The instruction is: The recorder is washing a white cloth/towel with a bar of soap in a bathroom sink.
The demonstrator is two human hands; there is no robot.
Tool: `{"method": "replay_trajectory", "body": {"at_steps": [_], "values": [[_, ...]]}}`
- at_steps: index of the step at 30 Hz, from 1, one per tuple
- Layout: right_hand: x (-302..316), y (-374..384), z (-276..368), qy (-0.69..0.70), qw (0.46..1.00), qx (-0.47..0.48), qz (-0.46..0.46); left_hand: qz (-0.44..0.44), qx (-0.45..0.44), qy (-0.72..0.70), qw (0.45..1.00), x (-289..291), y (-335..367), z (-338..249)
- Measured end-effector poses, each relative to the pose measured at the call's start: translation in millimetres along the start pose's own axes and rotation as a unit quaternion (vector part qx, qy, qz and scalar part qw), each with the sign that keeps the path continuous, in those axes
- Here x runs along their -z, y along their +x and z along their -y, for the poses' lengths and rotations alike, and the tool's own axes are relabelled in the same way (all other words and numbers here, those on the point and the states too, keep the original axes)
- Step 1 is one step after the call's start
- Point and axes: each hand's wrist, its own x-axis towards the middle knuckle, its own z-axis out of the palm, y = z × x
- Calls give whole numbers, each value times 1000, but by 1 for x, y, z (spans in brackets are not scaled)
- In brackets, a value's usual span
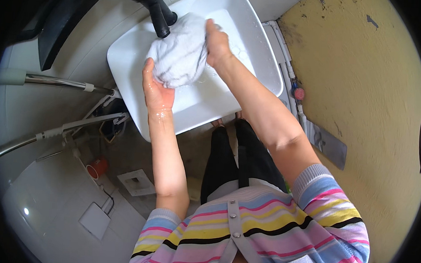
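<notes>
A bunched-up white cloth [180,52] is held over the basin of the white sink [197,102], right under the spout of the black faucet [160,16]. My left hand [158,90] grips its near left edge, thumb up along the side and fingers hidden beneath; water glistens on the palm and wrist. On the far right side, my right hand [217,45] closes on the cloth, with most fingers out of sight behind it. Wet patches and some bubbles show on the basin floor.
Metal poles [57,81] stick out from the left, beside the sink. White pipes with a red valve [298,93] run along the yellowish wall [363,77] at right. Below lie a red-orange container [97,168] and a square white floor fixture [137,182].
</notes>
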Motion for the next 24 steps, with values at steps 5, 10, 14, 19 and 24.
{"method": "replay_trajectory", "body": {"at_steps": [5,10,14,19,24], "values": [[-20,-53,-19,-33,993,78,88,-71,66,-106,990,31,7,26],[1,-134,-78,-498,772,367,147,82,119,-162,976,18,2,17],[-7,-110,-63,-541,746,362,137,150,140,-184,961,44,35,29],[-13,-70,-52,-534,741,385,128,48,31,-96,994,30,30,29],[-29,-38,-49,-549,802,227,65,-118,-11,19,993,13,16,4]]}}
